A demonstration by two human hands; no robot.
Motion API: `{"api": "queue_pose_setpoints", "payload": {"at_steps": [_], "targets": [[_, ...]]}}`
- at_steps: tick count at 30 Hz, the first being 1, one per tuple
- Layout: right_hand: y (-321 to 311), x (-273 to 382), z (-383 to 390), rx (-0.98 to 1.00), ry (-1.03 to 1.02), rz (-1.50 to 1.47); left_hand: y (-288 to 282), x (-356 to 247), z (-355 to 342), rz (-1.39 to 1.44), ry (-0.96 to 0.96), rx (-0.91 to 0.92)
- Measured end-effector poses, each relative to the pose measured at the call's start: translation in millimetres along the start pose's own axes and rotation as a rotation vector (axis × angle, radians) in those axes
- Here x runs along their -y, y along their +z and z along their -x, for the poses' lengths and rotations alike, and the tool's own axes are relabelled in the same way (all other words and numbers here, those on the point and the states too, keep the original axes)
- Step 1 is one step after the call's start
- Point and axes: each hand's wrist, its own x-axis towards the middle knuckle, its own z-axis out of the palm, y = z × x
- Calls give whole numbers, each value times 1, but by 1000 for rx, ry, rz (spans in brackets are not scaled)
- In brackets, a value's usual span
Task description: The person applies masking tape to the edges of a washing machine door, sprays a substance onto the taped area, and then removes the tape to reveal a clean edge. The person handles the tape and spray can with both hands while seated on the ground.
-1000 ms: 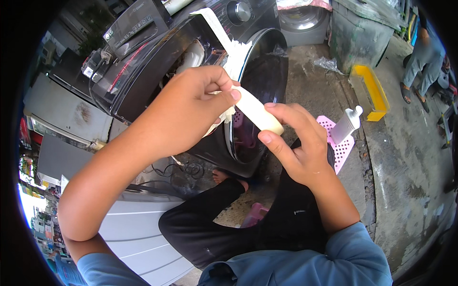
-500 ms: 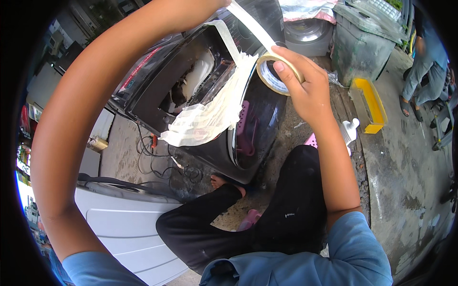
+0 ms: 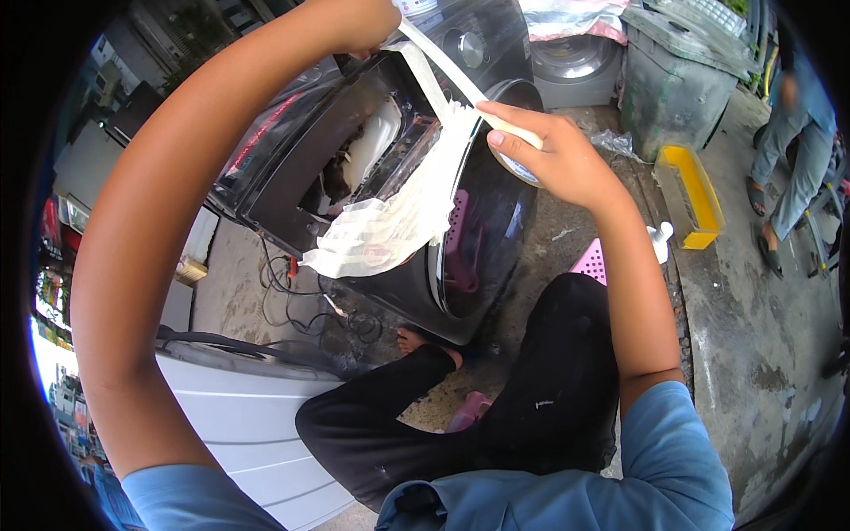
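My left hand (image 3: 372, 28) pinches the end of a pale strip of masking tape (image 3: 438, 62), held up over the upper part of a black washing machine (image 3: 279, 203). The strip runs diagonally down to the tape roll (image 3: 522, 168), which my right hand (image 3: 553, 159) grips beside the machine's round glass door (image 3: 496, 248). Layers of crumpled tape (image 3: 381, 230) cover the edge between an opened, damaged section (image 3: 359, 150) and the door. Part of the roll is hidden by my fingers.
Another washer (image 3: 574, 75), a grey bin (image 3: 668, 106), a yellow container (image 3: 695, 203) and a pink perforated stool (image 3: 589, 265) stand to the right. A person's legs (image 3: 775, 203) are at far right. Cables (image 3: 310, 310) lie on the floor; a white panel (image 3: 221, 416) is left.
My hands have spread apart, drawing out tape: the left went up to the top, the right upward with the roll. Since half a second ago, the left moved slightly leftward and the roll tilted.
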Motion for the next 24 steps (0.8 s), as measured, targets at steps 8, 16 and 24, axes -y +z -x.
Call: {"api": "queue_pose_setpoints", "payload": {"at_steps": [8, 16, 24], "targets": [[-7, -1, -22, 158, 48, 10, 1, -11, 4, 3, -51, -80], [-6, 0, -28, 134, -11, 39, 1, 8, 0, 27, -27, -80], [-1, -3, -32, 153, 12, 33, 3, 3, 0, -60, 2, -58]]}}
